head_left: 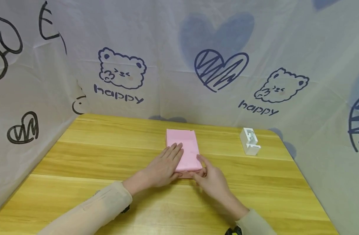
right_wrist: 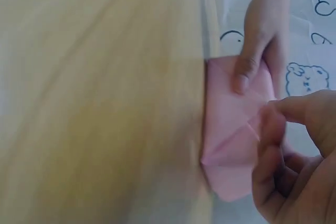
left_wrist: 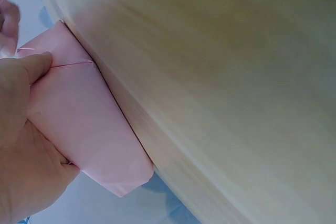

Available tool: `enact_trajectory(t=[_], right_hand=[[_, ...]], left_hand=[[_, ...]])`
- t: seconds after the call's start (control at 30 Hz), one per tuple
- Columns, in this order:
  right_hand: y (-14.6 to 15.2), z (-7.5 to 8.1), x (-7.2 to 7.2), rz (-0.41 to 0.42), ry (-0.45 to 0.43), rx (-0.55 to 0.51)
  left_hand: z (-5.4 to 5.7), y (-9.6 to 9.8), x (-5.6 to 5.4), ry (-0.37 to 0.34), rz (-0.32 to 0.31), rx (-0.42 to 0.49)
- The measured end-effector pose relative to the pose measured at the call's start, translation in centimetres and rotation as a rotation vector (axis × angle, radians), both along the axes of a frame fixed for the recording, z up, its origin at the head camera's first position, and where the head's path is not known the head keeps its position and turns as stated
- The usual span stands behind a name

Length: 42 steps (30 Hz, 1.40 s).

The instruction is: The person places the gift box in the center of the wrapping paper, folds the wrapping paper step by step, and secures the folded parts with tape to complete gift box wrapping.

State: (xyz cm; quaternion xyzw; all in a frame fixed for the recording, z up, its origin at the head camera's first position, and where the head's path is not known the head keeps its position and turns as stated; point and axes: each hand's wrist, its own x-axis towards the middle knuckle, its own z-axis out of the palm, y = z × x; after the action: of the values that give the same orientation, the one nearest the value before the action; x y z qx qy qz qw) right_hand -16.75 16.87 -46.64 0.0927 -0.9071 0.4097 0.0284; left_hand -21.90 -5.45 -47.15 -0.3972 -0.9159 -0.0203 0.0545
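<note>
A flat box wrapped in pink paper lies on the wooden table. My left hand rests across its top with straight fingers; the thumb presses the near end, where the right wrist view shows the paper folded into slanting creases. At the near right corner, my right hand holds the wrapped box, its index finger on the upper edge and its thumb by the end. The other fingers of that hand curl beside the end face in the right wrist view. The underside of the box is hidden.
A small white block-shaped holder with a hollow in its top stands at the right rear of the table. White cloth printed with bears and hearts hangs behind and along both sides of the table.
</note>
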Motion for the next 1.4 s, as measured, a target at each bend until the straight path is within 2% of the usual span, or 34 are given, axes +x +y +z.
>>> enact_trajectory(t=[0.1,0.17,0.27,0.37,0.67,1.03,1.13,1.23,1.3,1.4], right_hand=[[0.3,0.5,-0.2,0.022,0.232,0.125],[0.4,0.6,-0.6,0.083,0.372,0.164],[0.4,0.3,-1.3,0.193,0.509,0.194],[0.2,-0.1,-1.9,0.245,0.539,0.203],[0.0,-0.5,-3.1,0.268,0.575,0.237],[0.5,-1.1,-4.4,0.385,0.796,0.281],[0.7,-1.0,-4.3,0.396,0.810,0.293],[0.8,-0.7,-4.1,0.391,0.755,0.303],[0.9,-0.3,-3.9,0.393,0.665,0.283],[1.1,0.4,-3.6,0.389,0.458,0.192]], left_hand=[[0.0,0.0,-0.1,0.004,0.005,0.002],[0.1,0.0,-0.1,0.001,0.009,-0.002],[0.2,0.0,-0.1,-0.009,0.013,-0.017],[0.2,0.0,0.0,-0.009,0.007,-0.017],[-0.1,0.1,0.0,0.017,-0.001,-0.019],[0.0,0.0,0.1,0.018,0.001,-0.011],[0.0,0.1,0.1,-0.005,0.000,0.002],[0.0,0.2,0.0,-0.049,0.007,0.014],[0.2,0.1,-0.1,-0.086,0.010,0.028],[0.5,-0.2,-0.3,-0.151,0.009,0.048]])
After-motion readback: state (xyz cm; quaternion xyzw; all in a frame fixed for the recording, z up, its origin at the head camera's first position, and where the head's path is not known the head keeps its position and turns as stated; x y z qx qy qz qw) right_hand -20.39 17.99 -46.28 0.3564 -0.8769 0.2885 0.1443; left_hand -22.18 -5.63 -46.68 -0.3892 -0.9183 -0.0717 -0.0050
